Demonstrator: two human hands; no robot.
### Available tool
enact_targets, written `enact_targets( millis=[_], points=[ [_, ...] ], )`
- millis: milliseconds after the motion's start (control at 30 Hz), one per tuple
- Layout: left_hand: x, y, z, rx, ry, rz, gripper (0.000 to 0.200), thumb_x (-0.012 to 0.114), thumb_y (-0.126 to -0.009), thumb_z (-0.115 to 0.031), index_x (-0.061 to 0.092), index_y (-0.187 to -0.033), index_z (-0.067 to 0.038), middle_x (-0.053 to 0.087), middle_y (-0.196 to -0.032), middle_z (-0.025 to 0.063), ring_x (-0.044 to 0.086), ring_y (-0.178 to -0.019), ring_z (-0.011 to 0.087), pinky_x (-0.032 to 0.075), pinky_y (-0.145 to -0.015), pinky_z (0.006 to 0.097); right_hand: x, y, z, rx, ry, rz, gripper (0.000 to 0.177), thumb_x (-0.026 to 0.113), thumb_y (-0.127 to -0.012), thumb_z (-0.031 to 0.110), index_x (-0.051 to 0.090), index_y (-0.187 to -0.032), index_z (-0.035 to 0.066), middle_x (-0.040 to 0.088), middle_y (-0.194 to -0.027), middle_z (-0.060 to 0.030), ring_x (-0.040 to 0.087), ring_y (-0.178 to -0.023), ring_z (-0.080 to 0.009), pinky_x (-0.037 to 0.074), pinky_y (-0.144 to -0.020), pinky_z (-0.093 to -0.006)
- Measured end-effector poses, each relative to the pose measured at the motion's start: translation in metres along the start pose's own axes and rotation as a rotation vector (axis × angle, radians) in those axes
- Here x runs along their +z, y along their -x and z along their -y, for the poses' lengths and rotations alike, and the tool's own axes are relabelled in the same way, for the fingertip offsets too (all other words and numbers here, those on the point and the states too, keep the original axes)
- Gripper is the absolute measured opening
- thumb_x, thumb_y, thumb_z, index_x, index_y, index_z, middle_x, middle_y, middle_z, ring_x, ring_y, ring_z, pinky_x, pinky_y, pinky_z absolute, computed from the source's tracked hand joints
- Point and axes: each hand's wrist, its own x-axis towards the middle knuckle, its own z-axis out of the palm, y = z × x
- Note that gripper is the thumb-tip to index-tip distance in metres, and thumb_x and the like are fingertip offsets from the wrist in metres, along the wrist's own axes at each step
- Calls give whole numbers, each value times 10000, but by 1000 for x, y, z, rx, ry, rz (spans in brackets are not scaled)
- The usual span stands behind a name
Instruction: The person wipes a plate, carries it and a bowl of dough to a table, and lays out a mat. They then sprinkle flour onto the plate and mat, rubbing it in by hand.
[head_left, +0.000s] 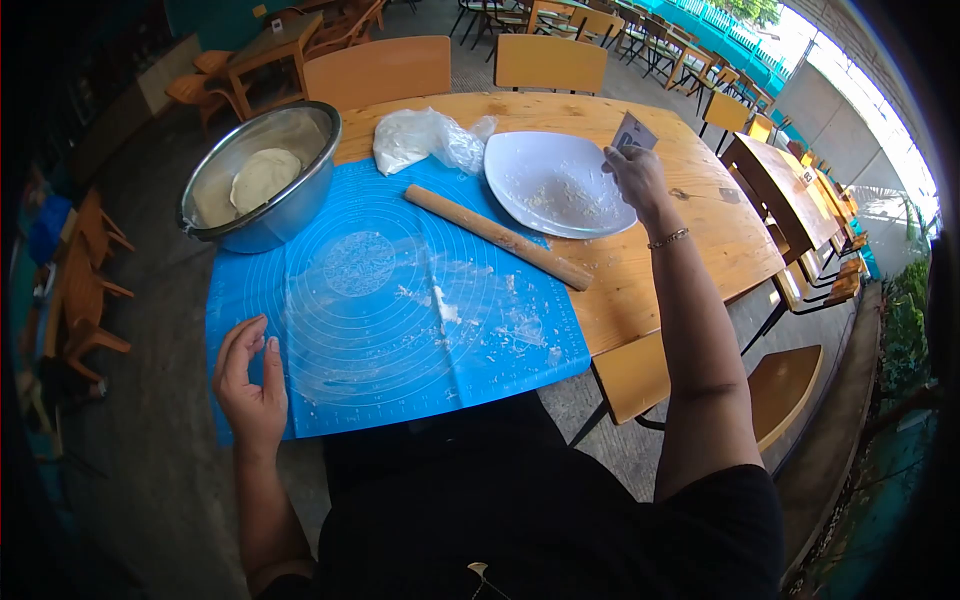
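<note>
My left hand (pixel 250 385) is over the near left corner of the blue pastry mat (pixel 340 350), fingers loosely curved, thumb apart, holding nothing. My right hand (pixel 637 182), closed, overlaps the right rim of the white plate (pixel 520 165); I cannot tell what is pinched in it. A small number card (pixel 634 133) shows just above its fingers. Flour and crumbs (pixel 565 200) lie on the plate. Across the mat's far right side rests a wooden rolling pin (pixel 495 235), its near end beyond the edge. White flour smears (pixel 445 305) mark the mat.
A metal bowl (pixel 235 232) with a pale dough ball (pixel 265 180) stands at the mat's far left corner. Behind the mat lies a clear plastic bag (pixel 425 140) of white contents. Chairs (pixel 550 63) surround the wooden table (pixel 690 240); another table (pixel 785 185) stands at right.
</note>
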Motion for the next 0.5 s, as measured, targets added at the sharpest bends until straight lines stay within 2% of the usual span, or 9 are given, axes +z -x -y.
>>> enact_targets(
  millis=[33, 100, 133, 200, 233, 300, 500],
  points=[
    [2, 0, -1, 48, -69, -3, 175, 546, -837, -41, 576, -987, 44, 595, -985, 151, 594, -888, 240, 490, -765, 330, 7, 0, 8, -6, 23, 83, 259, 566, -788, 200, 640, -727, -40, 612, -629, -160, 593, -587, -244, 460, -603, -340],
    [4, 3, 0, 95, -143, -9, 173, 550, -831, -43, 576, -977, 47, 590, -998, 156, 588, -909, 261, 481, -779, 344, 33, -3, 3, -273, 162, 87, 183, 595, -744, 132, 639, -738, -46, 611, -637, -169, 614, -641, -264, 473, -629, -354],
    [6, 5, 1, 92, -174, -11, 168, 553, -830, -51, 577, -964, 47, 585, -1011, 158, 580, -925, 271, 473, -792, 353, 38, -3, 5, -275, 158, 90, 183, 595, -744, 132, 639, -738, -46, 611, -637, -169, 614, -641, -264, 473, -629, -354],
    [6, 8, 4, 85, -207, -11, 164, 556, -828, -58, 579, -952, 46, 580, -1023, 160, 573, -941, 281, 464, -805, 362, 41, 9, 33, -69, 68, 286, 125, 610, -705, 79, 629, -721, -44, 613, -683, -193, 610, -700, -318, 474, -653, -384],
    [6, 9, 5, 64, -193, -23, 162, 549, -829, -51, 579, -955, 46, 577, -1038, 157, 567, -952, 280, 450, -822, 364, 44, 9, 34, -69, 67, 289, 125, 610, -705, 79, 629, -721, -44, 613, -683, -193, 610, -700, -318, 474, -653, -384],
    [6, 11, 7, 41, -177, -31, 160, 541, -830, -43, 580, -958, 45, 573, -1052, 154, 561, -963, 279, 437, -838, 365, 48, 9, 37, -416, 432, 174, 148, 605, -740, 102, 617, -699, -39, 609, -717, -209, 592, -710, -350, 466, -645, -405],
    [10, 10, 10, 98, -190, -33, 165, 554, -830, -75, 585, -943, 40, 575, -1054, 154, 565, -955, 279, 456, -815, 371, 50, 14, 52, -285, 556, 91, 212, 611, -778, 179, 617, -681, -10, 605, -737, -215, 589, -717, -356, 465, -647, -412]
  ],
)
